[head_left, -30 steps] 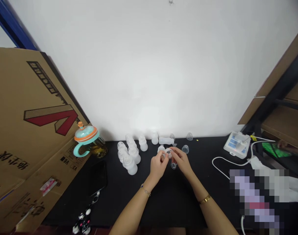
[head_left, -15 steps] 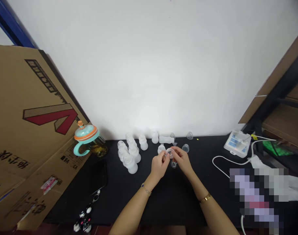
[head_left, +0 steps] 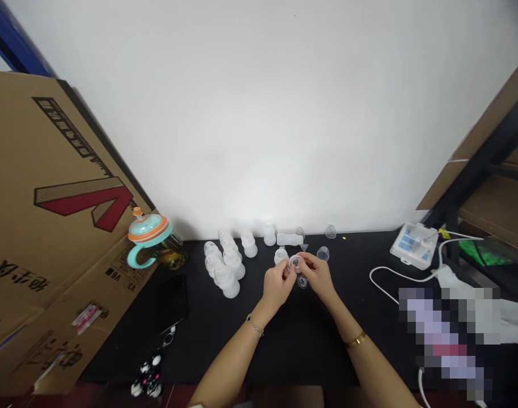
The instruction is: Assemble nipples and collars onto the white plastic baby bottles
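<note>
Both of my hands meet over the black table, closed on a small white baby bottle collar (head_left: pixel 296 260) with something translucent, perhaps a nipple, in its middle. My left hand (head_left: pixel 277 287) grips the collar's left side, and my right hand (head_left: pixel 319 277) pinches its right side. Just behind the left fingers stands an open white bottle (head_left: pixel 280 255). A clear nipple (head_left: pixel 302 281) lies on the table below the fingertips. To the right of my right hand is a clear dome cap (head_left: pixel 323 253). A white bottle (head_left: pixel 289 239) lies on its side behind.
Several assembled white baby bottles (head_left: pixel 227 279) stand to the left. A teapot-like jug (head_left: pixel 157 241), a phone (head_left: pixel 172 303) and a cardboard box (head_left: pixel 84 238) are farther left. On the right lie a white case (head_left: pixel 414 246) and a white cable (head_left: pixel 382 288). A white wall rises behind.
The view has shifted slightly. Both hands keep hold of the collar in nearly the same place, with only small finger movement.
</note>
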The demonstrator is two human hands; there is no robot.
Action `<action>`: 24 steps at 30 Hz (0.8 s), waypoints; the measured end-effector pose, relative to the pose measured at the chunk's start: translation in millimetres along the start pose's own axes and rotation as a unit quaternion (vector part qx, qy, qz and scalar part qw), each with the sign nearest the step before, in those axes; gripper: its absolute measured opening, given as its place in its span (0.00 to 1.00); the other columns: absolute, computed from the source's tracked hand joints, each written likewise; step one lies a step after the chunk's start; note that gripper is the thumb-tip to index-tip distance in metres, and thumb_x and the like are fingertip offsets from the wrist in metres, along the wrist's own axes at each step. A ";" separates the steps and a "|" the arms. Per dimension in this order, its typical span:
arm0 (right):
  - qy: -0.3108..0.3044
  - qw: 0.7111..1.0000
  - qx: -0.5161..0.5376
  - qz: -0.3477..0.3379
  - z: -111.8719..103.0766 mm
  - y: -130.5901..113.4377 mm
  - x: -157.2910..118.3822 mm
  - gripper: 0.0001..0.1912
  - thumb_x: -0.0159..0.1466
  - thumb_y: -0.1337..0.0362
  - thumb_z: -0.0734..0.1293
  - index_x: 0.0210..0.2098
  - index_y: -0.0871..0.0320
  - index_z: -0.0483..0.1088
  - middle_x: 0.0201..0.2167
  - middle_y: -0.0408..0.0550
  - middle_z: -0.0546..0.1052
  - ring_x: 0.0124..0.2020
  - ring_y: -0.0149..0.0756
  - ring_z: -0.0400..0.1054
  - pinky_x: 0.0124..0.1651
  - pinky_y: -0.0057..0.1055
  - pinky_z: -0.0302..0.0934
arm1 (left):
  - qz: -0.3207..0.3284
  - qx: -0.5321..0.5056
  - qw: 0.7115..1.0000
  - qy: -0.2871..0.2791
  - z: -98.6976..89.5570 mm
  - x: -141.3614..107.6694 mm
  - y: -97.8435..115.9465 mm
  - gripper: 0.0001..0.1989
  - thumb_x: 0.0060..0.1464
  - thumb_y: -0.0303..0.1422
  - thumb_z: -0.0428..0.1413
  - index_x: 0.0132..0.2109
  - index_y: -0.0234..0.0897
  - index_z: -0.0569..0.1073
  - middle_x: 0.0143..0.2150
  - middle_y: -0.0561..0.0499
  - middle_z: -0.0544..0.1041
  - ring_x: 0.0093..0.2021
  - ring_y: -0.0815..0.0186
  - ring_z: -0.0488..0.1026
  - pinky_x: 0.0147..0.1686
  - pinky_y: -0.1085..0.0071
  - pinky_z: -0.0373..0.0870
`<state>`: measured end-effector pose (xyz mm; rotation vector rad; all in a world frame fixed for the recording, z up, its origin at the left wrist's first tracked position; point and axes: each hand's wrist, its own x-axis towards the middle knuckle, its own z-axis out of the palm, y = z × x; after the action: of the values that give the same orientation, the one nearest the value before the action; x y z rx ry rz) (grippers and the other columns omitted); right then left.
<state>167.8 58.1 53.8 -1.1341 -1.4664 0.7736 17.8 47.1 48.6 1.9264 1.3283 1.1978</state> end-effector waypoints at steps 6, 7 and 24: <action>0.001 1.000 0.000 0.005 0.2 1.5 0.5 0.18 0.64 0.52 0.65 0.39 0.60 0.79 0.26 0.48 0.79 0.23 0.34 0.69 0.24 0.27 0.65 | 0.009 -0.009 1.000 0.005 0.3 0.3 0.5 0.18 0.64 0.40 0.50 0.26 0.40 0.61 0.19 0.59 0.61 0.20 0.72 0.58 0.25 0.72 0.52; 0.000 1.000 0.000 0.004 0.2 1.6 0.6 0.18 0.64 0.53 0.65 0.39 0.60 0.79 0.26 0.48 0.79 0.23 0.34 0.69 0.24 0.27 0.65 | 0.010 -0.011 1.000 0.005 0.2 0.3 0.7 0.18 0.64 0.40 0.50 0.26 0.40 0.61 0.19 0.59 0.60 0.20 0.72 0.58 0.25 0.72 0.52; 0.002 1.000 -0.011 -0.002 -0.4 1.4 0.9 0.15 0.62 0.56 0.65 0.36 0.60 0.79 0.23 0.45 0.76 0.22 0.32 0.66 0.23 0.25 0.60 | 0.009 -0.012 1.000 0.002 0.1 0.0 0.1 0.18 0.63 0.40 0.50 0.26 0.40 0.60 0.19 0.58 0.60 0.20 0.72 0.58 0.26 0.72 0.52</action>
<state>168.5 59.4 52.9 -1.1483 -1.4761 0.7526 18.0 47.2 48.6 1.9246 1.2945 1.2215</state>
